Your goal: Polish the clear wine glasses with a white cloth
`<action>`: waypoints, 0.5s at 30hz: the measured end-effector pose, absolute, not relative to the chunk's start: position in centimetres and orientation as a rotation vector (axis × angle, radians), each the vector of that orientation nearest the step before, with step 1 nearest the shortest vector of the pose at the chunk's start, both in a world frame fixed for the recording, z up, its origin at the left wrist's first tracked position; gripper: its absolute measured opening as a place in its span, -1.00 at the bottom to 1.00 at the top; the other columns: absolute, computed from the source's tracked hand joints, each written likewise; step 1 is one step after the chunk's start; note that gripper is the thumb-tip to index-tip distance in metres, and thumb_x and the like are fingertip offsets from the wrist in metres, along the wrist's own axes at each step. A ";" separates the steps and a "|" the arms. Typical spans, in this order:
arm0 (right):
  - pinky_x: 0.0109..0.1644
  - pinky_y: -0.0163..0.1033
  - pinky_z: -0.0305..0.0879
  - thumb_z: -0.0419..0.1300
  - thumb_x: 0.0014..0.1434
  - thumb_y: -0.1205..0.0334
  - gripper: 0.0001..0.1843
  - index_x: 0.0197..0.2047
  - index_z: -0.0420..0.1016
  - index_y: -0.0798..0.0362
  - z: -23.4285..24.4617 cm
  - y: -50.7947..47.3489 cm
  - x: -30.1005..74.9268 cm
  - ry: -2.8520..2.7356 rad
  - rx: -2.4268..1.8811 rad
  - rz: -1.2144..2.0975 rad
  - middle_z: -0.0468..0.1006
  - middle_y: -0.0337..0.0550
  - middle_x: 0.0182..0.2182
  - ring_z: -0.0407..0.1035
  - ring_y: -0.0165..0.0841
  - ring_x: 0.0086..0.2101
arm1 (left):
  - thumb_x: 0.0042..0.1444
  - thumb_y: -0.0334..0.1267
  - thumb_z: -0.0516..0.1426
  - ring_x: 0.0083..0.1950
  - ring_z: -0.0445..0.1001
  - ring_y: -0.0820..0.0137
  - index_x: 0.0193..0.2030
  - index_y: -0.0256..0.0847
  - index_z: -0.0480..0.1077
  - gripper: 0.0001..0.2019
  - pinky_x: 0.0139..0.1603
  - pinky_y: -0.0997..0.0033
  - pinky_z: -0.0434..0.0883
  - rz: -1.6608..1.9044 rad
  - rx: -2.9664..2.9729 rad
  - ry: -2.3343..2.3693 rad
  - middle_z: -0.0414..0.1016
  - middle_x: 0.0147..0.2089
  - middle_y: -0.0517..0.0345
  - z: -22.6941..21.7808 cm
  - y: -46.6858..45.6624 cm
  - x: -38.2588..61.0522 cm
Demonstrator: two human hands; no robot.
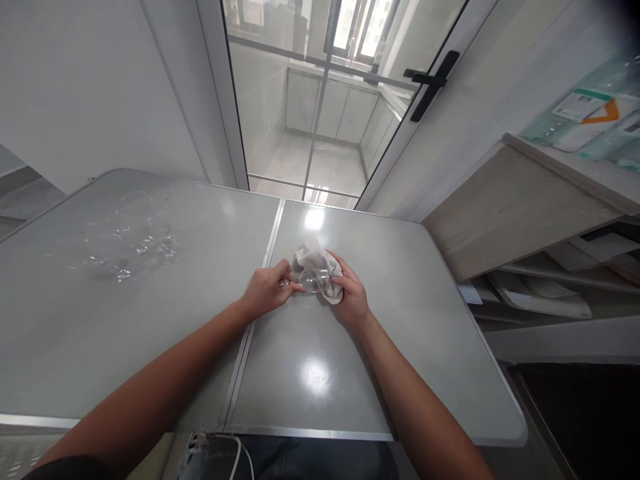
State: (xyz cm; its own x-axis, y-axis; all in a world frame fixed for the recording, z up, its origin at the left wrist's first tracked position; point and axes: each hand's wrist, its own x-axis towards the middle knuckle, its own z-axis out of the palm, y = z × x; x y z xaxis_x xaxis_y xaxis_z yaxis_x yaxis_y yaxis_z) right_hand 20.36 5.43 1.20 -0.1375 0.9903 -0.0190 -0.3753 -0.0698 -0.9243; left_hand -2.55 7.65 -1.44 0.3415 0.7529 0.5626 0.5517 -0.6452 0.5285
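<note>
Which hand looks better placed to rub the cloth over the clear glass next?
Probably the right: the right hand holds the off-white cloth against the clear glass, while the left hand grips the glass's other end and seems better suited to steadying it.

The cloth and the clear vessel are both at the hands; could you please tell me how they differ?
The cloth is whitish and opaque, while the clear vessel is see-through. The cloth is bunched in folds; the clear vessel looks smooth, rounded and shiny. The right hand holds the cloth, whereas the left hand grips the clear vessel's narrow end. Both are over the table and appear to touch each other.
</note>
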 end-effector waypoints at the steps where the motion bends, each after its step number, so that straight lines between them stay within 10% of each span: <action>1: -0.02 -0.18 0.40 0.19 0.06 0.33 -0.43 0.17 0.58 -0.03 1.2 5.3 20.7 -1.096 -0.902 1.448 0.66 -0.19 -0.06 0.49 -0.21 -0.10 | 0.17 -0.05 0.35 -0.54 0.43 0.50 -0.28 -0.11 0.19 -0.61 -0.46 0.50 0.27 1.143 2.317 1.142 0.55 -0.44 0.34 -1.4 7.5 -2.5; 8: 0.27 0.11 0.26 0.17 0.11 0.20 -0.63 -0.09 0.74 -0.06 1.6 4.7 22.1 -1.541 -0.721 1.298 0.65 -0.03 0.06 0.43 0.02 0.14 | -0.09 -0.19 0.46 -0.47 0.39 0.50 -0.22 -0.13 0.29 -0.55 -0.47 0.52 0.33 1.097 1.874 1.051 0.41 -0.46 0.39 -0.4 7.3 -2.0; 15: 0.36 0.26 0.12 0.11 0.31 -0.03 -0.58 -0.47 0.68 -0.16 2.0 5.2 22.2 -1.844 -0.667 1.149 0.72 -0.06 -0.27 0.43 0.08 0.16 | -0.11 -0.25 0.39 -0.51 0.28 0.54 -0.33 -0.11 0.11 -0.53 -0.53 0.57 0.21 1.088 1.685 0.995 0.22 -0.50 0.42 0.2 7.8 -2.1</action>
State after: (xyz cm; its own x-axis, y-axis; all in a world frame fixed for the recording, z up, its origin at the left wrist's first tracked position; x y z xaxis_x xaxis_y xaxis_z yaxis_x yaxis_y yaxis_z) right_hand 22.24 5.24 1.96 -0.5039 0.7780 0.3753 0.0059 0.4375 -0.8992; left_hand -2.09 7.83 0.23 0.2974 0.9231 0.2438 0.1601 -0.2999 0.9404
